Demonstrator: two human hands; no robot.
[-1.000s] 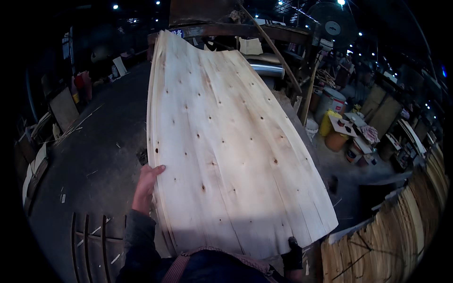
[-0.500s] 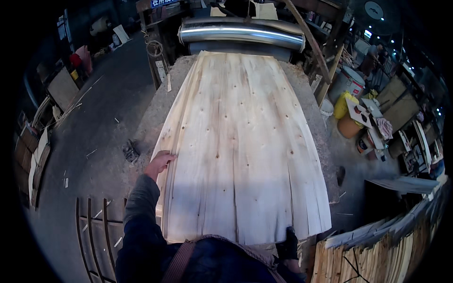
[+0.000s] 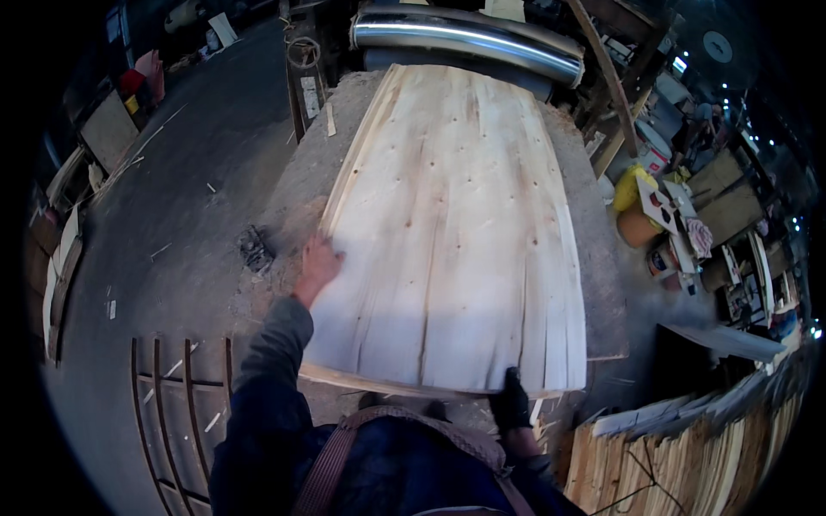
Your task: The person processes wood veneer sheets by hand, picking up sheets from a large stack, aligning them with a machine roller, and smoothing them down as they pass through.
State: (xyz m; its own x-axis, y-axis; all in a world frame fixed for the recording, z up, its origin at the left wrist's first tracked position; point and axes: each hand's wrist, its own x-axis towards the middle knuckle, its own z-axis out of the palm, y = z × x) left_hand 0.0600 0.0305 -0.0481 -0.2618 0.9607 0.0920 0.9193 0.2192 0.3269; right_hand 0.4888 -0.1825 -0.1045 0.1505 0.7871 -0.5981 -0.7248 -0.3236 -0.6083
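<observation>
A long sheet of pale, knotty wood veneer (image 3: 465, 215) lies in front of me, on top of other sheets whose edges show along its left side and near end. My bare left hand (image 3: 318, 265) is closed at the sheet's left edge, its fingertips partly hidden. At the near edge, right of the middle, my right hand (image 3: 511, 402) wears a dark glove. Its fingers lie over the edge of the veneer sheet and grip it; the thumb is out of sight.
Beyond the far end runs a shiny metal roller (image 3: 465, 39). A metal rack (image 3: 187, 404) stands at the lower left, and upright stacked veneer (image 3: 680, 464) at the lower right. Buckets and a yellow bag (image 3: 632, 187) crowd the right side. Another person (image 3: 707, 120) is at the far right.
The near end of the top sheet has shifted left, more over the sheets below. My right hand has moved left with it, and more of its glove shows. My view has tilted slightly.
</observation>
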